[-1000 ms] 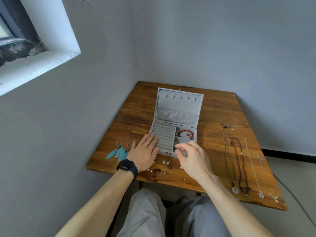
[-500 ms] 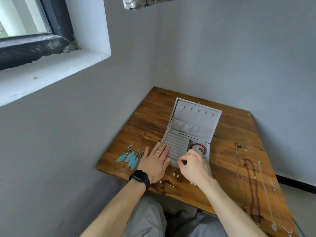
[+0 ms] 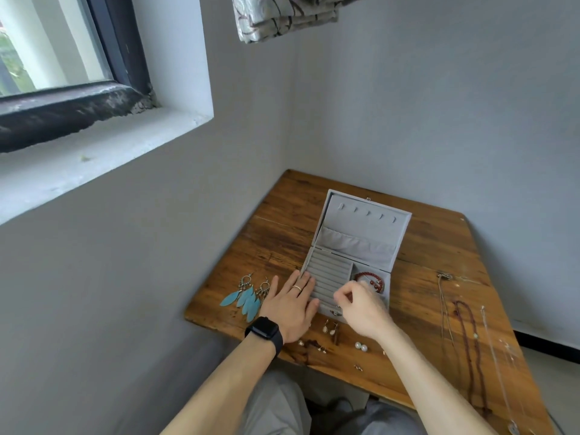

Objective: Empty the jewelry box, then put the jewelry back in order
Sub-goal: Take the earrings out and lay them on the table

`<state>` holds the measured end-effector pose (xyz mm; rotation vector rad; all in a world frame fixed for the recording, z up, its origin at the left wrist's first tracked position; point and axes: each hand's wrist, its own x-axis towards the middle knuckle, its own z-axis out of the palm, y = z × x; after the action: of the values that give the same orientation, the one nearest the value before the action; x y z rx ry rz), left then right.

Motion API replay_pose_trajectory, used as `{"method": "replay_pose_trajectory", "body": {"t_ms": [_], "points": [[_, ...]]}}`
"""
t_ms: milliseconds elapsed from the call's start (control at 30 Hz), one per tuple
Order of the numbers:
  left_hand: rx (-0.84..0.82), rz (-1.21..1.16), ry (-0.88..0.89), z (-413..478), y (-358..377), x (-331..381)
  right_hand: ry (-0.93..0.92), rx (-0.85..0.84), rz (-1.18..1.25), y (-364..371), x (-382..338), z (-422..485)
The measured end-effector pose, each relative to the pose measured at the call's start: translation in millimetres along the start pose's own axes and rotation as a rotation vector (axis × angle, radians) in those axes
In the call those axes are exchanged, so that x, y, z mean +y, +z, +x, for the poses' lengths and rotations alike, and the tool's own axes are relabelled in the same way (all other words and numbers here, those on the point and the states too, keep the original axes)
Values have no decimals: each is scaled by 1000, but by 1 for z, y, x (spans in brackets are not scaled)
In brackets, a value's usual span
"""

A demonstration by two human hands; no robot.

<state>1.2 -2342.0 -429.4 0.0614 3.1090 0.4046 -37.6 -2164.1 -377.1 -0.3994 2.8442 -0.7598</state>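
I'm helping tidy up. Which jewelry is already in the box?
The red bead bracelet, in the jewelry box right compartment; earrings and necklaces lie on the table.

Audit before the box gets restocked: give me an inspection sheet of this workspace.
Surface: wooden table, worn, in a wall corner.
Job's things: jewelry box open, red bracelet in its right compartment; feather earrings left of it, small earrings in front, necklaces laid out right.
Clutter: nothing seen.
Grips: left hand flat at the box's left edge; right hand curled over the front, anything pinched hidden.
Cables: nothing seen.
Surroundings: grey walls, window sill, hanging curtain.
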Motion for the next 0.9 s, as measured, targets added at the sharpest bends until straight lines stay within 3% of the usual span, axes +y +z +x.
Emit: {"method": "replay_pose_trajectory", "body": {"t_ms": [67, 200, 467, 800, 900], "points": [[-9, 9, 4, 3, -5, 1, 39, 34, 253, -7, 11, -18], [-7, 19, 44, 13, -28, 9, 142, 98, 498, -10, 39, -65], [-46, 164, 207, 33, -53, 55, 272, 221, 671, 19, 82, -142], [15, 434, 181, 37, -45, 81, 292, 329, 925, 25, 90, -161], [-32, 487, 207, 38, -41, 83, 301, 341, 949, 30, 95, -164]]}}
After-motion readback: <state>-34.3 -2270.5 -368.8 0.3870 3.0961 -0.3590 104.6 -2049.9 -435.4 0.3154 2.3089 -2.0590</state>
